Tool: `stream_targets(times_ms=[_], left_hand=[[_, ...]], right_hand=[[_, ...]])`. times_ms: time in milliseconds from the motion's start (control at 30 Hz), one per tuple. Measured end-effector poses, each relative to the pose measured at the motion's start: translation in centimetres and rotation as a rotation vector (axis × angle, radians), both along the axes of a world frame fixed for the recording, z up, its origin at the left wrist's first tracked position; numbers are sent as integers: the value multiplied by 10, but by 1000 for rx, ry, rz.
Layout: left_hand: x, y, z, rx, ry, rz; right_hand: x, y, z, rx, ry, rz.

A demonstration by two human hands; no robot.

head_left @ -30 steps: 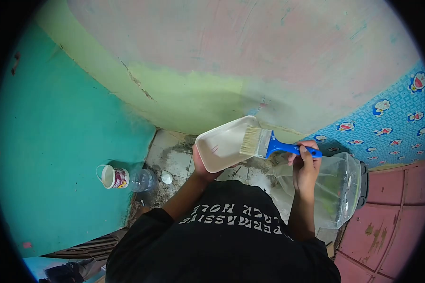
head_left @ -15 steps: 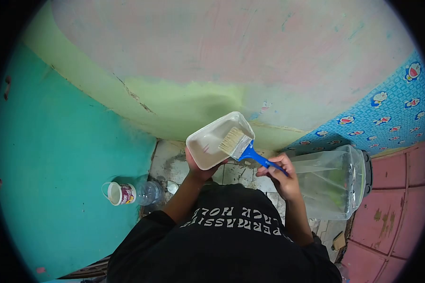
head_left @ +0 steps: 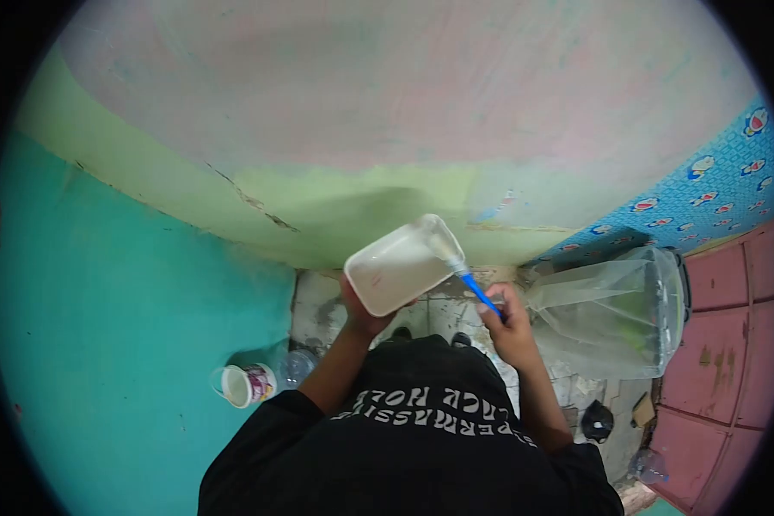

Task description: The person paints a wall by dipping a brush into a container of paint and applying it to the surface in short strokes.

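Observation:
My left hand point(head_left: 367, 311) holds a white rectangular tray point(head_left: 396, 273) from below, at its near left corner; a thin layer of pale paint and a few reddish streaks show inside. In my right hand point(head_left: 512, 328) is the blue handle of a paintbrush point(head_left: 477, 291). The brush is turned edge-on, its pale bristles resting at the tray's far right corner. Beyond the tray rises a wall point(head_left: 318, 95) with pale pinkish-white paint above light green.
A small white bucket point(head_left: 248, 384) and a clear bottle point(head_left: 297, 368) stand at the left by the teal wall point(head_left: 129, 327). Right are a plastic-covered container point(head_left: 611, 314), pink panels point(head_left: 705, 344), a black object point(head_left: 597, 421) and patterned blue wall covering point(head_left: 705, 202).
The brush has turned from flat to edge-on and its bristles have moved from mid-tray to the far right corner. The view has shifted slightly, showing more floor at the right.

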State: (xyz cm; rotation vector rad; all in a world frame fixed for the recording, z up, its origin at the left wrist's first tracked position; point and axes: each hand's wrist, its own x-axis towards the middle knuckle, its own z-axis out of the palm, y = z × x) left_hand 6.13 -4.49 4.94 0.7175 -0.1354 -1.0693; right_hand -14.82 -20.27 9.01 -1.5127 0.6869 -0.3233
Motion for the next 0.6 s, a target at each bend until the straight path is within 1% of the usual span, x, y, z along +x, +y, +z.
stream_targets(times_ms=[33, 67, 167, 200, 233, 267, 367, 467, 533, 567, 600], left_hand=[[9, 0, 8, -154, 454, -14], [17, 1, 8, -18, 116, 8], [20, 7, -12, 344, -870, 53], [26, 9, -24, 158, -684, -1], [36, 13, -39, -21, -490, -53], [42, 15, -44, -194, -291, -103], [51, 22, -42, -138, 187, -109], [65, 37, -51, -152, 407, -123], [70, 47, -59, -67, 377, -58], [71, 51, -62, -19, 359, -27], [72, 54, -64, 127, -45, -44]], right_hand=[[2, 0, -2, 194, -29, -9], [4, 0, -6, 389, -58, -20], [12, 9, -26, 662, -264, -48], [12, 11, -30, 739, -326, -62], [16, 16, -30, 694, -344, -73], [19, 20, -33, 667, -354, -106], [21, 19, -45, 591, -346, -210], [12, -8, -85, 640, -197, -384], [12, -34, -126, 578, 2, -519], [10, -53, -168, 532, 85, -545], [8, -71, -230, 304, 148, -555]])
